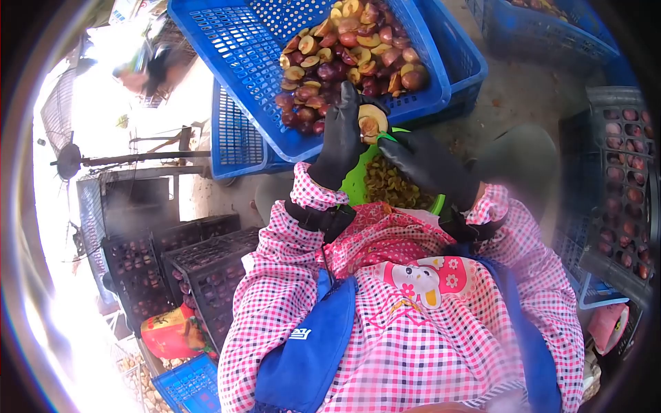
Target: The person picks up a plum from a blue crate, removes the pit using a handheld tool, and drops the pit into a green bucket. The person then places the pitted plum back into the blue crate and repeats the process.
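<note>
My left hand [340, 141], in a black glove, is closed around a cut plum [372, 121] with pale flesh and a brownish centre facing me. My right hand [428, 164], also black-gloved, comes from the right, its fingertips beside the plum. It grips a slim green tool [387, 137]; its working end cannot be made out. Below both hands a bright green bowl [354, 180] sits in my lap, holding many plum pits [396, 182]. Just beyond, a blue perforated crate [237, 51] contains halved plums [344, 65], tilted toward me.
More blue crates [234, 131] stand under and behind the front one. Black crates of plums [206, 275] are stacked at left, with another black crate [623, 186] at right. A red and yellow bag [172, 334] lies lower left. A fan [67, 160] stands at far left.
</note>
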The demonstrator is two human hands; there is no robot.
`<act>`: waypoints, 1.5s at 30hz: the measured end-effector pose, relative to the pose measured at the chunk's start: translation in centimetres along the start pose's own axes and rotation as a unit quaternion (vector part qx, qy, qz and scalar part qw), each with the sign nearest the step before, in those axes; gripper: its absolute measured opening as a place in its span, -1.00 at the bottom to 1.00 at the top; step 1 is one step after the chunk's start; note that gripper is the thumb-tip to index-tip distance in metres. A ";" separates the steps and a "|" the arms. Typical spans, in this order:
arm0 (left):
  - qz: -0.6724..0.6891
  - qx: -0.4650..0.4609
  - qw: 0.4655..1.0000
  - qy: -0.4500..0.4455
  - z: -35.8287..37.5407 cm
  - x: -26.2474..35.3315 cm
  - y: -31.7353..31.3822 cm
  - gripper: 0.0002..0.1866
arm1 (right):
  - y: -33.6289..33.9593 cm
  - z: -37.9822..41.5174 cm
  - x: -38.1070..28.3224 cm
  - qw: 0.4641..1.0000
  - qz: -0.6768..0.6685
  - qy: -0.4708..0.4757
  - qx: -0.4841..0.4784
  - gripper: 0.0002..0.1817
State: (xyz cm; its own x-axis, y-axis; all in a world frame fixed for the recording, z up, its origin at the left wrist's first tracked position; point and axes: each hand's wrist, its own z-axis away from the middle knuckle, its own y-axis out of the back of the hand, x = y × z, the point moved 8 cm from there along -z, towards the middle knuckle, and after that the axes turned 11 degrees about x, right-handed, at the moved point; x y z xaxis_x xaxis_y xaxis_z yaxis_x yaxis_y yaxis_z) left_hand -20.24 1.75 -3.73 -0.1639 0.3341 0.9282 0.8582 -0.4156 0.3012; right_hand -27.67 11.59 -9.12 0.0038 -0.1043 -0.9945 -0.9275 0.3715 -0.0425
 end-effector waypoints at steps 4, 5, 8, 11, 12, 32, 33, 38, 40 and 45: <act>0.047 -0.018 0.996 0.070 0.1 -2.1 -0.6 -0.29 | -1.1 1.0 0.3 0.954 -0.158 -0.216 -0.134 -0.56; 0.069 0.008 0.995 0.075 0.0 -2.4 -0.5 -0.29 | -0.8 0.9 -0.2 0.955 -0.158 -0.213 -0.132 -0.56; -0.112 -0.018 0.993 -0.040 0.1 -1.3 0.1 -0.26 | -1.0 1.6 0.0 0.943 -0.159 -0.241 -0.164 -0.54; -0.014 -0.132 0.978 0.160 0.4 -2.9 -0.7 -0.22 | -1.7 2.3 1.0 0.916 -0.197 -0.288 -0.199 -0.52; -0.014 -0.132 0.978 0.159 0.4 -3.1 -0.8 -0.22 | -2.1 2.8 1.2 0.885 -0.247 -0.327 -0.220 -0.51; -0.362 0.073 0.909 -0.195 -11.1 2.0 11.3 -0.49 | -2.5 2.8 -1.5 0.946 -0.107 -0.162 -0.261 -0.57; -0.325 0.045 0.943 -0.055 -9.9 1.6 6.1 -0.53 | -2.0 2.3 -1.5 0.953 -0.124 -0.164 -0.223 -0.59; -0.433 -0.242 0.864 -0.088 -9.4 -7.0 -9.3 -0.48 | -0.3 1.4 -2.7 0.958 -0.154 -0.161 -0.181 -0.65; -0.324 -0.280 0.903 0.028 -9.5 -9.6 -10.8 -0.52 | -0.1 1.3 -2.6 0.961 -0.155 -0.148 -0.175 -0.66; -0.301 -0.381 0.865 -0.129 -9.8 -7.9 -11.4 -0.72 | 0.3 0.8 -1.6 0.965 -0.172 -0.158 -0.122 -0.67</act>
State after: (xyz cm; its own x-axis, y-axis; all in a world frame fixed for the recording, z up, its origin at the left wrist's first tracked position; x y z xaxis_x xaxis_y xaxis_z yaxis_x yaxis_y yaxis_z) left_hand -33.53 -4.47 -12.37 -0.2712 0.8208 0.5028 0.0694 -0.5043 0.8607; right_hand -27.64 12.58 -7.64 0.4057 0.1177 -0.9064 -0.9109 0.1334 -0.3904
